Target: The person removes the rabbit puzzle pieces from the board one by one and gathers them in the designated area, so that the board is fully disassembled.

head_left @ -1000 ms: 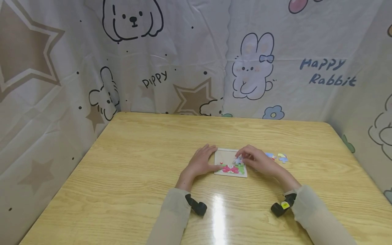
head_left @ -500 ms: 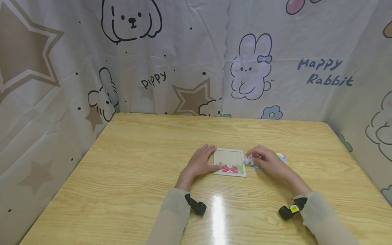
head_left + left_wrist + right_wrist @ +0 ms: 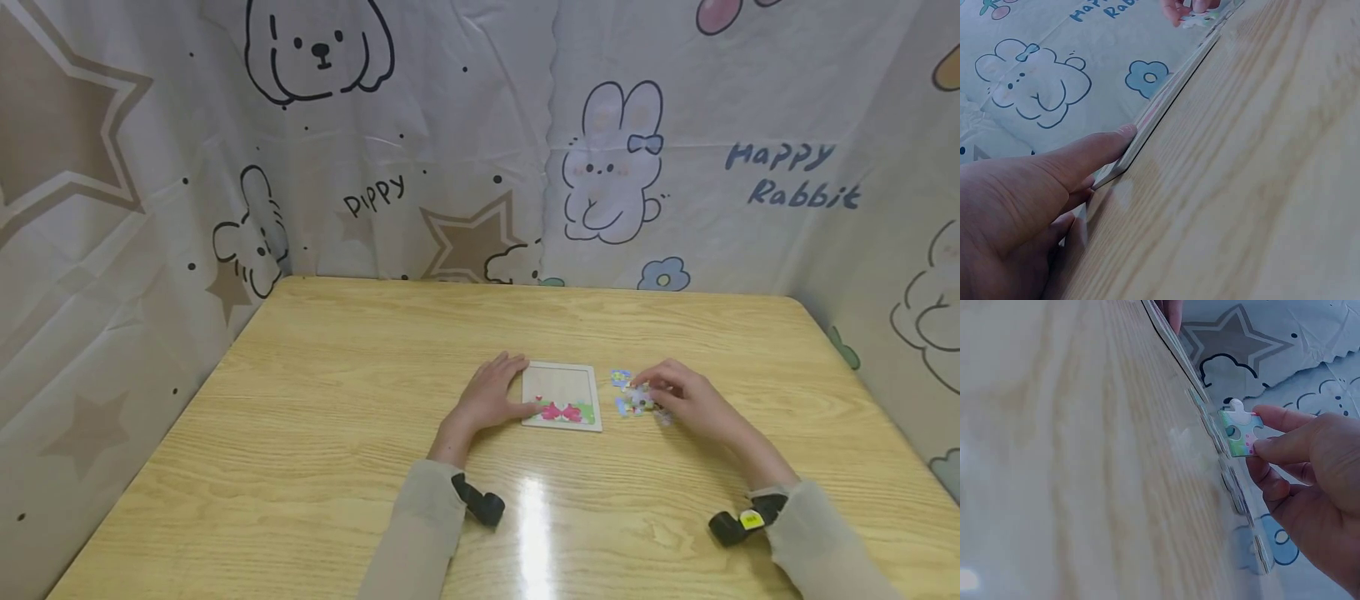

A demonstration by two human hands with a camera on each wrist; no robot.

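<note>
1 puzzle piece, pinched by the right hand, points its tab toward the frame the spread left hand touches.

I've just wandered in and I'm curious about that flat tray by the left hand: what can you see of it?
The tray is a thin, flat, nearly square board with a pale rim, apparently wooden. It lies flat on the table, left of the loose puzzle pieces. A green and pink-red picture strip runs along its near side; the rest of its inside is bare and pale. The left hand touches its left side, thumb over the rim by the near left corner.
</note>
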